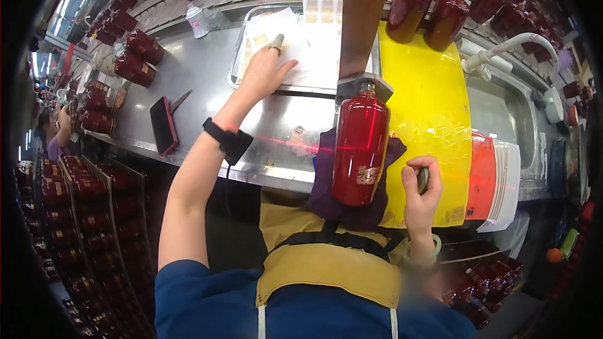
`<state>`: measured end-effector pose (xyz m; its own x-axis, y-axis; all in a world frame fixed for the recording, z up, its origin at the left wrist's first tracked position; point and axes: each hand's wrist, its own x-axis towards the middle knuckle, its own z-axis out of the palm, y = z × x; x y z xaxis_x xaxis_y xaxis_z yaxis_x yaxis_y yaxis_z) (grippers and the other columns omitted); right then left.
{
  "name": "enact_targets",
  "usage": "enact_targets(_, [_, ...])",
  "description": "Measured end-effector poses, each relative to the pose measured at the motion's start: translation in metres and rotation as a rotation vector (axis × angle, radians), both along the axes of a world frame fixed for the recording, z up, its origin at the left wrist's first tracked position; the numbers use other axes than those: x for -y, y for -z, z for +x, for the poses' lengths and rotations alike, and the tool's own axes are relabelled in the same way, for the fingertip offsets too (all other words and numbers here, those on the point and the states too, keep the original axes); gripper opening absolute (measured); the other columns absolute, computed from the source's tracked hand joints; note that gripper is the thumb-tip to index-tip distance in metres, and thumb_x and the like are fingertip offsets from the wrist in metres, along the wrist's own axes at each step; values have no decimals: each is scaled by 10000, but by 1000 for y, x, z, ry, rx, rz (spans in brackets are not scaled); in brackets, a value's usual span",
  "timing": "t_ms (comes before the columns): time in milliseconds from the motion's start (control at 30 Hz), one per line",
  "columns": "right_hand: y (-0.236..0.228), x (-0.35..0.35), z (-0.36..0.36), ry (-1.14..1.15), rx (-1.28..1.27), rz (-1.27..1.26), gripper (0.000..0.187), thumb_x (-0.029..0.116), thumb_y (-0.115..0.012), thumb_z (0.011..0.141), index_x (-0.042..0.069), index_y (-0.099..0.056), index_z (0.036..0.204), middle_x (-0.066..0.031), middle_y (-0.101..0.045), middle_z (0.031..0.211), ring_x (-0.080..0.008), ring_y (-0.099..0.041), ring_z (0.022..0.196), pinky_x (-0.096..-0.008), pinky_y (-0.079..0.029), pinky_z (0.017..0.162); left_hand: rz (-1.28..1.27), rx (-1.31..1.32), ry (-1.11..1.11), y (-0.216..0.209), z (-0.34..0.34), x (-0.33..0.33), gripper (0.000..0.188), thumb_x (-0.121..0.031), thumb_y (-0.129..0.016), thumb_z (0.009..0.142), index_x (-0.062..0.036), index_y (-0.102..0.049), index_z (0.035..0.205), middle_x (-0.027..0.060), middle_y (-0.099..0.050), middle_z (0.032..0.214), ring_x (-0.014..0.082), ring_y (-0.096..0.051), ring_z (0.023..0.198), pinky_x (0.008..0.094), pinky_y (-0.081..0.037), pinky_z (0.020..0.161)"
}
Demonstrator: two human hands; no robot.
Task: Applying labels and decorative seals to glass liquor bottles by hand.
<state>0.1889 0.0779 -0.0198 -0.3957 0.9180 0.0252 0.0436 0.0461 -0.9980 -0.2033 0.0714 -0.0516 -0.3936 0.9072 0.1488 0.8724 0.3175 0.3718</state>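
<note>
My left hand reaches over a shallow tray, thumb apart and a finger with a greyish finger cot stretched onto a white sheet bearing gold decals. It holds nothing I can see. By the yellow mat my right hand is curled closed around a small dark greenish piece whose kind is unclear. Between my hands a glossy red bottle lies on a dark purple cloth, neck pointing away, under a brown upright post. A gold decal sits near its base, and red light lines cross it.
A phone-like slab and a pointed tool lie on the steel bench at left. Red bottles line the back. A yellow mat, red and white sheets, and a sink with a white faucet are at right. Another person works far left.
</note>
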Motion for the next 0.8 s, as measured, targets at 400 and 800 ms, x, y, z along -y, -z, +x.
enact_targets(400, [-3,-3,-3,-72,105,11,126,89,-699,928,39,-603,991,37,-451,802,-59,-408,724,-216,-347,655,6,-36,289,4,35,31,691,-366,-721,897,-20,-462,1435,156,-614,1315,296,-522,1292,496,-192,1210])
enact_targets(800, [-8,-4,-6,-42,111,141,128,87,-708,918,36,-612,984,12,-505,808,-80,-457,724,-230,-382,667,20,0,277,4,25,38,637,-51,-777,772,-114,-575,1372,63,-729,1075,272,-649,1051,381,-486,944])
